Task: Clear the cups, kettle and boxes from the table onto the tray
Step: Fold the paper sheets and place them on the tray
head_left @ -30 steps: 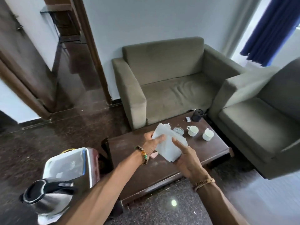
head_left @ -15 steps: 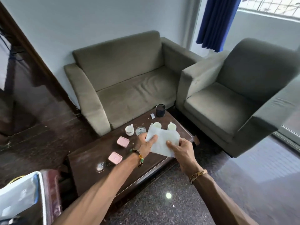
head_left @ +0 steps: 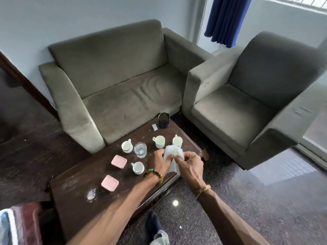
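Over the near right part of the dark wooden table (head_left: 74, 206), my left hand (head_left: 159, 162) and my right hand (head_left: 192, 164) both grip a white cloth (head_left: 173, 152), bunched between them. Several white cups stand on the table: one (head_left: 127, 146) at the back left, one (head_left: 159, 141) behind my hands, one (head_left: 177, 141) at the right, one (head_left: 138, 167) just left of my left wrist. A clear glass (head_left: 140, 149) stands beside the back-left cup. Two pink boxes (head_left: 119, 161) (head_left: 109, 183) lie to the left. The kettle is out of view.
A black cup (head_left: 164, 120) and a small white packet (head_left: 154, 127) sit at the table's far corner. A grey sofa (head_left: 113, 89) stands behind the table, a grey armchair (head_left: 247, 96) to its right. A wet spot (head_left: 92, 193) marks the tabletop. A white tray edge (head_left: 7, 227) shows bottom left.
The view has swung right, so the kettle and most of the tray have left the frame. The cloth, held spread out before, is now bunched between both hands lower over the table.
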{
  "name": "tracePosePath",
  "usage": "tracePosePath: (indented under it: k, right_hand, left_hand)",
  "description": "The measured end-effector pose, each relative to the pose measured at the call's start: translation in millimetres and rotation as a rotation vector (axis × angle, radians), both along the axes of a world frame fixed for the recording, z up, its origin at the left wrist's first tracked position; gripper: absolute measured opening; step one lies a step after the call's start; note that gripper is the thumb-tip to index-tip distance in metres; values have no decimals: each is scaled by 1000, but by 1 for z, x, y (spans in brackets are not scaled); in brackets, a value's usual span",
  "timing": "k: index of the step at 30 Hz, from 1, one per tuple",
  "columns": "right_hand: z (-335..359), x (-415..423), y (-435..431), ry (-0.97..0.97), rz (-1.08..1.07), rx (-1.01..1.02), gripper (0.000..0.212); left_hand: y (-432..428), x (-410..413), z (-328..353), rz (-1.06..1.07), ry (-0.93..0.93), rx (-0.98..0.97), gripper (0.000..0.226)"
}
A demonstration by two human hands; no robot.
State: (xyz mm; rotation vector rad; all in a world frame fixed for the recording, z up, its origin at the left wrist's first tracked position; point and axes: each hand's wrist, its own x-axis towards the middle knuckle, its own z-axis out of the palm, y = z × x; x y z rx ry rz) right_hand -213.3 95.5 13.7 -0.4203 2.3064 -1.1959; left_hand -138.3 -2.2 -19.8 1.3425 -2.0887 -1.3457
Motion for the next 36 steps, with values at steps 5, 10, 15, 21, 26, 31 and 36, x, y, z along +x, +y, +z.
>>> tracePosePath:
  k: [5,10,15,21,26,31,36]
  right_hand:
    - [2,-32,-41,51,49,31,46]
    - [1,-58,-81,114,7,62,35]
    - [-8,-82,-113,112,108,141,33]
    - [-32,-117,-152,57,242,259,31]
    - [-67,-160,-185,98,376,280,38]
    - [-110,-217,-228,89,467,252,39]
    - [-158,-268,-275,81,509,229,37]
  left_hand:
    - [-36,-33,-3,-22,11,1,32]
    - [-80,-53,-1,-43,-27,16,38]
    - [-112,-70,-8,-62,-63,-17,46]
    - [-140,-93,-32,-63,-333,-76,47]
    - [-164,-132,-73,34,-373,39,47]
    - [-196,-181,-117,146,-357,173,48]
    - [-239,-230,-159,254,-235,349,37]
